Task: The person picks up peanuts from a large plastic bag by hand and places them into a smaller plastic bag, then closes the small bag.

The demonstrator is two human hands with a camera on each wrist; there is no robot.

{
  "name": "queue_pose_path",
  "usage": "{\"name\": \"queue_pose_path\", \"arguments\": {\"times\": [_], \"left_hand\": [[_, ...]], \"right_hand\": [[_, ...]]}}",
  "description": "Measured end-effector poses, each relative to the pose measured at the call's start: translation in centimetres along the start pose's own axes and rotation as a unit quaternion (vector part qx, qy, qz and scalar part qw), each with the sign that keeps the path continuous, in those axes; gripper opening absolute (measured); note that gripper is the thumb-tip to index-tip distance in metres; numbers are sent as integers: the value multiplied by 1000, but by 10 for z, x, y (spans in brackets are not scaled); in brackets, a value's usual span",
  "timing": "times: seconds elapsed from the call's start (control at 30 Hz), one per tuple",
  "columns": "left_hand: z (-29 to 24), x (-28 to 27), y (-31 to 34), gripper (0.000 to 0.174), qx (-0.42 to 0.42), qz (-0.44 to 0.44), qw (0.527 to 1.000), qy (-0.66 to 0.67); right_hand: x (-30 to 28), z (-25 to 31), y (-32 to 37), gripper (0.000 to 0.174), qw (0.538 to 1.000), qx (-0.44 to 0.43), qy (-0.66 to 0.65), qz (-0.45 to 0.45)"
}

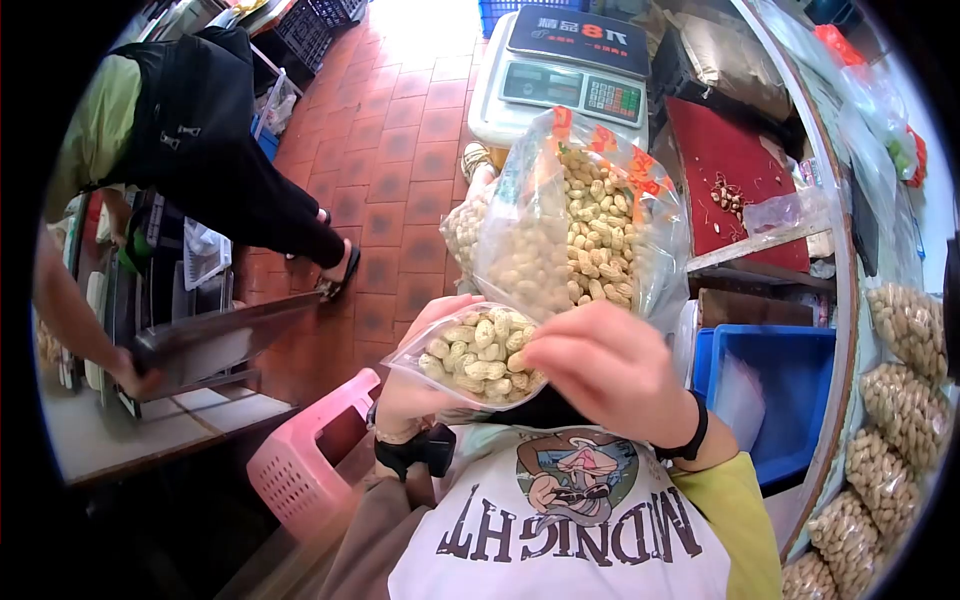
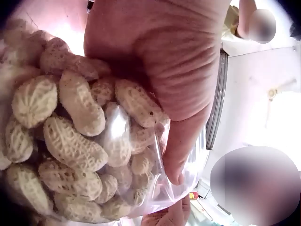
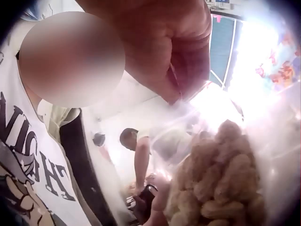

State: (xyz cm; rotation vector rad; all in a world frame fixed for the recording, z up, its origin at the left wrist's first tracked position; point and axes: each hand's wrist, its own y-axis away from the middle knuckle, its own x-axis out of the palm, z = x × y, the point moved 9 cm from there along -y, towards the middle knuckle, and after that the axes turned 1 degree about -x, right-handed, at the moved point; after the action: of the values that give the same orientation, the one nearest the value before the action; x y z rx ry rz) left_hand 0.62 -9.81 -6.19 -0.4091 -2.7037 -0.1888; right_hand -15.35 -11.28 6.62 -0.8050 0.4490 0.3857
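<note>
My left hand (image 1: 408, 396) grips a small clear plastic bag of peanuts (image 1: 478, 358) in front of my chest. Its thumb lies along the bag's side in the left wrist view, with unshelled peanuts (image 2: 75, 143) packed behind the film. At the bag's right edge, my right hand (image 1: 615, 370) pinches the plastic between thumb and fingertips. The right wrist view shows that film stretching from the fingertips, glare washing out part of it. Just beyond both hands stands a large clear sack of loose peanuts (image 1: 598, 235), its mouth wide.
A digital scale (image 1: 555, 90) stands behind the sack. To the right are a blue bin (image 1: 785, 385), a red board (image 1: 715, 150) with scraps, and several filled peanut bags (image 1: 895, 400). A pink stool (image 1: 300, 465) stands at left, near another person (image 1: 190, 150) bending over a counter.
</note>
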Motion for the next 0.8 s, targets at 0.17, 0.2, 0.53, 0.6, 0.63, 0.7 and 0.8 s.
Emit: {"name": "queue_pose_path", "arguments": {"times": [0.17,0.2,0.53,0.6,0.63,0.7,0.8], "left_hand": [[-2,2,1,102,33,0,998,-53],[-1,3,1,103,34,2,998,-54],[-4,-6,-1,97,54,-18,991,-119],[-3,-5,-1,94,48,-26,994,-99],[-3,-5,-2,94,46,-31,994,-99],[-2,-4,-1,95,50,-26,995,-80],[-2,-5,-2,95,52,-33,996,-69]], "right_hand": [[54,7,-9,64,970,19,85,229],[61,4,-9,64,970,19,85,228],[69,-7,-13,54,962,-22,94,256],[69,-12,-11,55,962,-4,77,264],[66,-13,-11,55,965,-8,72,253],[62,-10,-13,54,972,-7,42,232],[63,-6,-15,52,974,-18,38,220]]}}
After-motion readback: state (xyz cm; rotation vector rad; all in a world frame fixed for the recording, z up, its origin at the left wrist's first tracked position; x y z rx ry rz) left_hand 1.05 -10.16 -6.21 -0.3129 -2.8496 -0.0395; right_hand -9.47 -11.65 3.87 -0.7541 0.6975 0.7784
